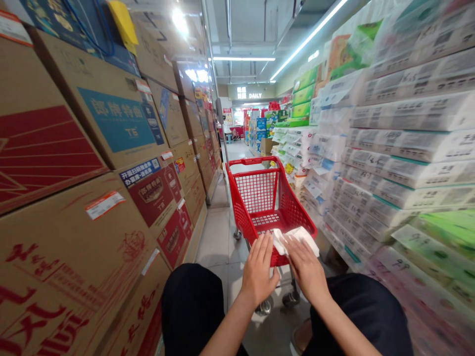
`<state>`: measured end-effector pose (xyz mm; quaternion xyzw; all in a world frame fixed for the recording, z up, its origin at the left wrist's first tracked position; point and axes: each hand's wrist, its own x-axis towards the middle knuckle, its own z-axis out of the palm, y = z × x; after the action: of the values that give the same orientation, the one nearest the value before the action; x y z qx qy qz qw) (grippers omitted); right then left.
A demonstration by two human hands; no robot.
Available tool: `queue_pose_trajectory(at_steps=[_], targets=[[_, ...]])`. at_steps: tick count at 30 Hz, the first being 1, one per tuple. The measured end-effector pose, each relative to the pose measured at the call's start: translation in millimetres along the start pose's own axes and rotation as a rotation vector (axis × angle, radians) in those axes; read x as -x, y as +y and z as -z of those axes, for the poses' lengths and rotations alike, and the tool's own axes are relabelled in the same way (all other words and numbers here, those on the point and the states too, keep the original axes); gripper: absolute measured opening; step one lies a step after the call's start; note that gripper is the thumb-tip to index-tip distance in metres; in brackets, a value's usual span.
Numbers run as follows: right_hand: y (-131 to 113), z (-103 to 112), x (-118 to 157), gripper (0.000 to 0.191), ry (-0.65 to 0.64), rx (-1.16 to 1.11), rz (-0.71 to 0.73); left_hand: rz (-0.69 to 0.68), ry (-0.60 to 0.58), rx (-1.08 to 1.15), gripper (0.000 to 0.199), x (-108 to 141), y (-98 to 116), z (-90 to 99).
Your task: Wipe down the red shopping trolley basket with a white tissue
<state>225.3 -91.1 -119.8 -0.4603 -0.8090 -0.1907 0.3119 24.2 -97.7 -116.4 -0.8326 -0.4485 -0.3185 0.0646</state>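
A red shopping cart [272,217] with a mesh basket stands on the floor between my knees. My left hand [260,267] rests at the near rim of the basket, its fingers extended and the thumb apart, holding nothing. On the right part of that same rim, my right hand [302,262] presses a white cloth or tissue [306,238] with its fingers laid over it. Part of the white piece sticks out beyond the fingers, over the cart's right corner.
Cardboard boxes [122,118] are stacked high along the left. Piles of packaged tissue [401,138] line the right, close to the cart. A tiled aisle floor [215,237] runs ahead toward blue packages [261,129]. My dark-trousered knees frame the cart's near end.
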Motion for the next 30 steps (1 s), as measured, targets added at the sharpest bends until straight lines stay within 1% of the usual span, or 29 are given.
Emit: queue_pose_trajectory(at_steps=[2, 3, 5, 7, 9, 11, 12, 14, 17, 19, 21, 22, 25, 27, 28, 30], targets=[[-9.1, 1.9, -3.5, 0.067, -0.026, -0.018, 0.05, -0.018, -0.009, -0.019, 0.094, 0.9, -1.6, 0.5], [-7.9, 3.8, -3.6, 0.067, -0.037, -0.021, 0.073, -0.027, -0.013, -0.029, 0.093, 1.6, -3.0, 1.1], [5.0, 8.2, -0.2, 0.066, -0.045, -0.017, 0.093, -0.039, -0.019, -0.046, 0.091, 3.1, -5.6, 2.6], [25.8, 11.5, 6.1, 0.063, -0.015, -0.008, 0.044, -0.05, -0.022, -0.053, 0.09, 4.0, -5.9, 3.7], [44.4, 12.6, 12.3, 0.061, 0.038, -0.003, -0.048, -0.058, -0.023, -0.049, 0.09, 4.3, -2.6, 3.6], [52.2, 11.8, 16.1, 0.059, 0.069, -0.005, -0.114, -0.059, -0.025, -0.035, 0.091, 4.0, 3.9, 1.9], [51.1, 10.8, 17.0, 0.059, 0.072, -0.007, -0.131, -0.058, -0.028, -0.027, 0.092, 3.9, 7.8, 0.7], [40.8, 8.6, 17.2, 0.06, 0.055, -0.011, -0.132, -0.052, -0.037, -0.01, 0.094, 4.0, 14.8, -1.8], [21.5, 7.0, 16.9, 0.064, 0.017, -0.035, -0.08, -0.082, -0.061, 0.011, 0.096, 4.7, 18.1, -3.2], [18.4, 8.2, 18.0, 0.065, -0.008, -0.061, -0.033, -0.136, -0.088, 0.019, 0.094, 3.7, 12.5, -0.7], [26.9, 10.6, 20.1, 0.064, -0.025, -0.078, -0.012, -0.168, -0.103, 0.014, 0.089, -0.4, 0.6, 4.9], [34.6, 11.9, 21.2, 0.063, -0.03, -0.082, -0.018, -0.157, -0.096, 0.007, 0.087, -3.8, -7.0, 8.3], [61.4, 13.2, 23.4, 0.059, 0.006, -0.089, -0.103, -0.085, -0.054, -0.029, 0.08, -17.5, -30.9, 17.5], [72.5, 11.3, 22.9, 0.057, 0.046, -0.089, -0.17, -0.096, -0.062, -0.045, 0.078, -26.9, -42.2, 19.0], [73.9, 9.7, 22.0, 0.057, 0.06, -0.087, -0.195, -0.112, -0.074, -0.047, 0.078, -30.9, -45.3, 17.6], [67.1, 5.7, 19.4, 0.056, 0.066, -0.081, -0.22, -0.126, -0.093, -0.045, 0.082, -37.1, -46.0, 11.6]])
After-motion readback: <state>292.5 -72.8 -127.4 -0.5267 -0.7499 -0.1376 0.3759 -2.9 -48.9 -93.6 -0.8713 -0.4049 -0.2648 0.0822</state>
